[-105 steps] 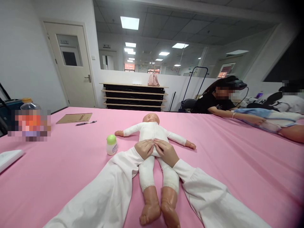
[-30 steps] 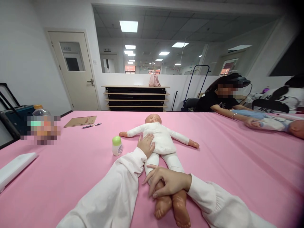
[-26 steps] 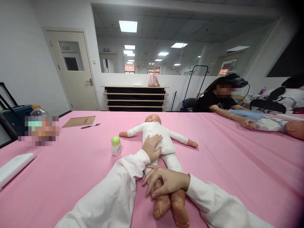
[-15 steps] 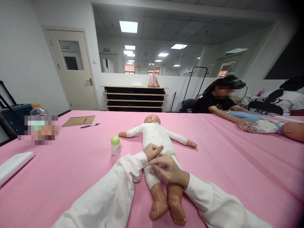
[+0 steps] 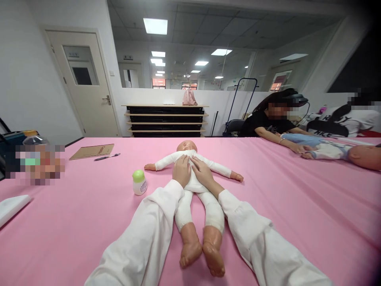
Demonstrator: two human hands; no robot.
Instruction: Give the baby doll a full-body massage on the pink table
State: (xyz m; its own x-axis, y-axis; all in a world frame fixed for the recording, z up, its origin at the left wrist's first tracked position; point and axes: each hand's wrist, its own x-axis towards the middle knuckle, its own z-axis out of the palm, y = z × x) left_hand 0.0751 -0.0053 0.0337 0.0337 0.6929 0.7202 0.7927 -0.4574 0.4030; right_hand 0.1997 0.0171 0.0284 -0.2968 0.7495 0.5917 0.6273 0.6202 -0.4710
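A baby doll (image 5: pixel 195 185) with a white cloth body lies on its back, head away from me, arms spread and feet toward me. My left hand (image 5: pixel 181 171) rests flat on the left side of its chest, fingers stretched toward the head. On the other side of the chest lies my right hand (image 5: pixel 203 173), also flat, its fingertips close to those of the left. Neither hand grips anything. Left of the doll stands a small bottle with a green cap (image 5: pixel 139 182).
A pink cloth (image 5: pixel 98 206) covers the table. At the back left lie a brown notebook (image 5: pixel 92 151) and a pen (image 5: pixel 107 157), near a yellow-capped bottle (image 5: pixel 35 140). A white object (image 5: pixel 13 208) is at the left edge. Across the table, a co-worker (image 5: pixel 268 123) handles another doll (image 5: pixel 330 155).
Both hands have moved from the doll's lower belly and thigh up to its chest and flattened there. The doll's legs lie further apart. The view has shifted slightly.
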